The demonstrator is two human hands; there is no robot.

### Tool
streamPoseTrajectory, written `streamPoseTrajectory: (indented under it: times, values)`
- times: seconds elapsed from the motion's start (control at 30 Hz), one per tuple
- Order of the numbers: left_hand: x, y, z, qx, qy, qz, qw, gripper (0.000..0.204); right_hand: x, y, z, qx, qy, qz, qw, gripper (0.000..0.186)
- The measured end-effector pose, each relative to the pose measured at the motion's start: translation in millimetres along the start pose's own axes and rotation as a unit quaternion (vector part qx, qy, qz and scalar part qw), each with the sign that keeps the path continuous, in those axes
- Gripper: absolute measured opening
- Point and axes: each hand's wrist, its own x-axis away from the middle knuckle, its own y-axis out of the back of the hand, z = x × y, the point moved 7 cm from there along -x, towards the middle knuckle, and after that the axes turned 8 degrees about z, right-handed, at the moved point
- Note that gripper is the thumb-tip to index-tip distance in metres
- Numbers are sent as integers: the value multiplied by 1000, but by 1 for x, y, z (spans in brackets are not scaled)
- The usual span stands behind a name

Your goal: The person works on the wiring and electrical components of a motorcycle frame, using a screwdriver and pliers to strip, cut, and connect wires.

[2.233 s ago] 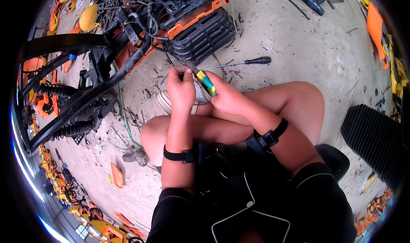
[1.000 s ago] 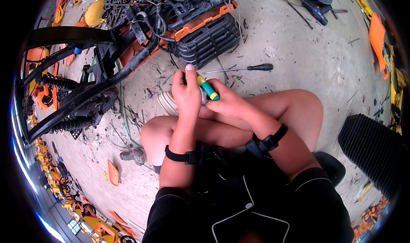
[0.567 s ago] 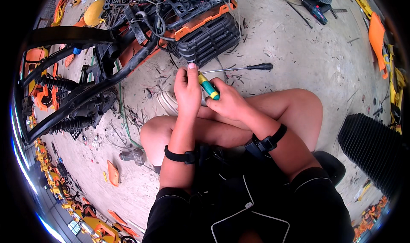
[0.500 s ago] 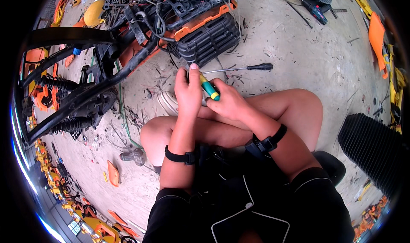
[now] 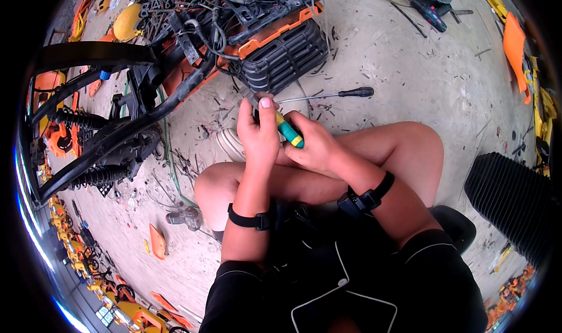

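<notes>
My right hand [image 5: 316,147] is closed round the green and yellow handle of a screwdriver [image 5: 289,132], its butt toward my lap. The screwdriver's front end runs up behind my left hand [image 5: 259,135], so its tip is hidden. That left hand is closed, thumb uppermost, pinching a small greyish piece [image 5: 253,97] whose kind I cannot make out. Just beyond the fingers stands a black ribbed casing [image 5: 285,56] with an orange strip [image 5: 281,31] along its top. Another screwdriver [image 5: 356,92], black-handled with a long shaft, lies on the floor past my hands.
A black tubular vehicle frame [image 5: 117,131] with coil springs fills the left side. Cables [image 5: 216,37] loop over the casing. A cordless drill [image 5: 432,18] lies at the far right, a grey power tool [image 5: 185,217] by my left knee, and a black ribbed object [image 5: 509,204] on the right.
The screwdriver handle and my right hand have shifted slightly down and to the right. My left hand has lowered a little, and more of the greyish piece shows above it.
</notes>
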Motion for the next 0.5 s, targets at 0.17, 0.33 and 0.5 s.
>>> streamPoseTrajectory:
  times: [0.17,0.33,0.5]
  values:
    - [4,3,-3,2,-32,-12,999,16,0,-1,3,-4,4,17,1000,38]
    - [6,4,0,29,-37,-17,999,15,0,-1,6,5,14,24,1000,37]
    - [6,2,-3,11,-63,-21,998,25,1,-1,6,-1,17,25,1000,37]
